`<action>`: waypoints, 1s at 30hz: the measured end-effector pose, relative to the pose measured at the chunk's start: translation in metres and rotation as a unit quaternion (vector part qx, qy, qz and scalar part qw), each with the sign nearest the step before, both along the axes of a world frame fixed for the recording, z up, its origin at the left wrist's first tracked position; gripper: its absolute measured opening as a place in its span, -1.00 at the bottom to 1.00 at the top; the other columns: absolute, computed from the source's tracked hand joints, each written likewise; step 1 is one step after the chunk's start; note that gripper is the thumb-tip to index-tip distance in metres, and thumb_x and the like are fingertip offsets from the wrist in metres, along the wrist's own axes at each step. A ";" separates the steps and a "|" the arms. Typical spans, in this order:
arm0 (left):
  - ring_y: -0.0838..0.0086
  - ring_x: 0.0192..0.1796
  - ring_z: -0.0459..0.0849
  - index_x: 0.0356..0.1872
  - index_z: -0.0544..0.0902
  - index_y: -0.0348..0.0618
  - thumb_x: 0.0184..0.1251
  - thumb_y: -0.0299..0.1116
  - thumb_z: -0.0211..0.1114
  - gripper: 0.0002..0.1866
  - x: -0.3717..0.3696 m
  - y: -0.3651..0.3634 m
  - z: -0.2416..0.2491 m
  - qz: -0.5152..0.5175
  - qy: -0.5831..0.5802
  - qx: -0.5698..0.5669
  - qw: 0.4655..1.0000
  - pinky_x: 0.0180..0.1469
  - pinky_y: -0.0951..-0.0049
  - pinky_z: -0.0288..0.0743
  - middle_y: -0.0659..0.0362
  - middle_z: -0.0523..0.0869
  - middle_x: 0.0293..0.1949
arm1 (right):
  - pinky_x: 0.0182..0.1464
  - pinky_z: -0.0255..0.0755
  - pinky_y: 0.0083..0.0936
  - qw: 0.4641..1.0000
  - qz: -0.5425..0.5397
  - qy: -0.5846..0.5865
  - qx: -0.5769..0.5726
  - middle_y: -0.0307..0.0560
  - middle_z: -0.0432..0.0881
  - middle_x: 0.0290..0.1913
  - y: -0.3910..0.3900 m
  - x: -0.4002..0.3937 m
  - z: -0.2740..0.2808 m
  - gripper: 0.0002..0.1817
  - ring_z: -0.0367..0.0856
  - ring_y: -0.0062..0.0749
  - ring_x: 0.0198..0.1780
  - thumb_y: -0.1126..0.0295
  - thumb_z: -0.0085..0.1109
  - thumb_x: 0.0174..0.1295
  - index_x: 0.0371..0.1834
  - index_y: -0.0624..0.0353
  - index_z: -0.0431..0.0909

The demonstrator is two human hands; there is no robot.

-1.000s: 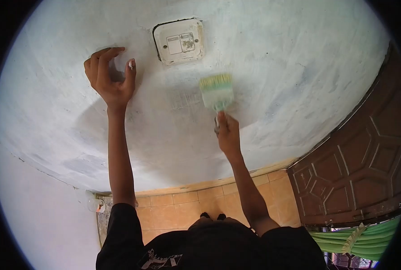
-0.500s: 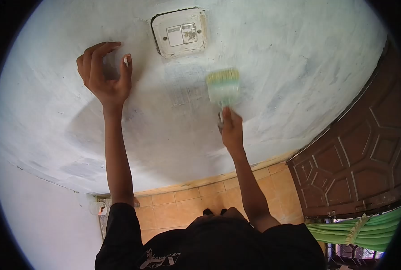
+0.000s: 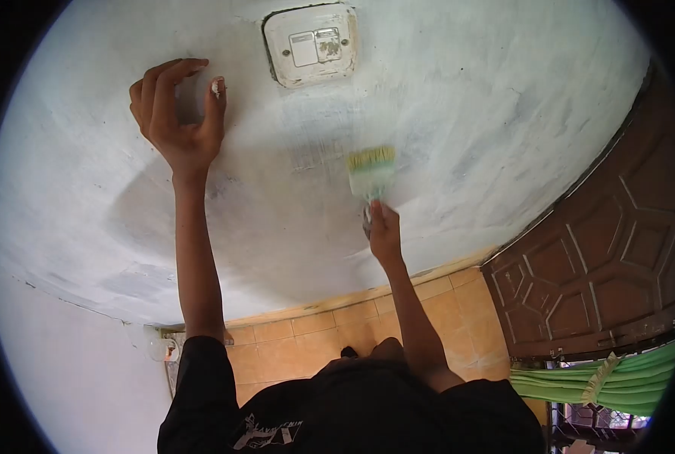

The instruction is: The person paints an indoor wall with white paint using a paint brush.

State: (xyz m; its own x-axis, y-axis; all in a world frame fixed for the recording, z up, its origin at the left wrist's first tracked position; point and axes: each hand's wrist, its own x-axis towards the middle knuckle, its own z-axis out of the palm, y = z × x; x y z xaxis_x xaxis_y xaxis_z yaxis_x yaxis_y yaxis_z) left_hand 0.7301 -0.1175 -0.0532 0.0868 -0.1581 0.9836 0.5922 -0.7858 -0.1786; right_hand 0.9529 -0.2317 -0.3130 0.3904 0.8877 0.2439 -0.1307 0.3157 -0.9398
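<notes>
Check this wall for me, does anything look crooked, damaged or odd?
The switch looks odd: it seems slightly tilted, with a dark gap along its left edge, and its right rocker is blotched. The wall has grey patches.

Below the switch plate, the brush is slightly blurred, its handle mostly hidden by the right hand. Left of the switch plate, the left hand's contact with the wall is unclear. Far below it, the shirt print is too small to read; to its lower right, the dark rim cuts off the door.
</notes>
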 end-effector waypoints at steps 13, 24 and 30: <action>0.43 -0.19 0.52 -0.32 0.69 -0.02 0.03 -0.36 0.44 -0.83 0.001 0.007 0.000 -0.031 -0.021 0.013 0.999 -0.06 0.42 0.30 0.30 0.70 -0.30 | -0.59 -0.02 -0.67 1.000 0.028 0.005 0.004 -0.46 0.11 -0.63 -0.005 -0.011 0.011 -0.52 0.07 -0.78 -0.61 0.06 -0.13 0.54 -0.56 0.06 0.26; 0.46 -0.22 0.52 -0.34 0.70 0.04 -0.01 -0.34 0.48 -0.83 0.003 0.006 0.001 -0.039 -0.035 0.017 0.998 -0.08 0.42 0.26 0.34 0.70 -0.33 | -0.62 -0.05 -0.67 1.000 0.012 -0.001 -0.007 -0.46 0.10 -0.64 -0.032 -0.016 -0.020 -0.54 0.07 -0.79 -0.64 0.06 -0.14 0.54 -0.54 0.05 0.25; 0.39 -0.13 0.53 -0.27 0.69 -0.07 0.15 -0.42 0.37 -0.87 0.000 0.000 0.000 -0.010 -0.011 -0.010 1.000 0.00 0.38 0.36 0.27 0.71 -0.25 | -0.63 -0.05 -0.68 0.999 0.018 0.036 -0.030 -0.47 0.09 -0.64 -0.009 -0.005 -0.052 -0.54 0.08 -0.79 -0.66 0.05 -0.13 0.53 -0.54 0.04 0.24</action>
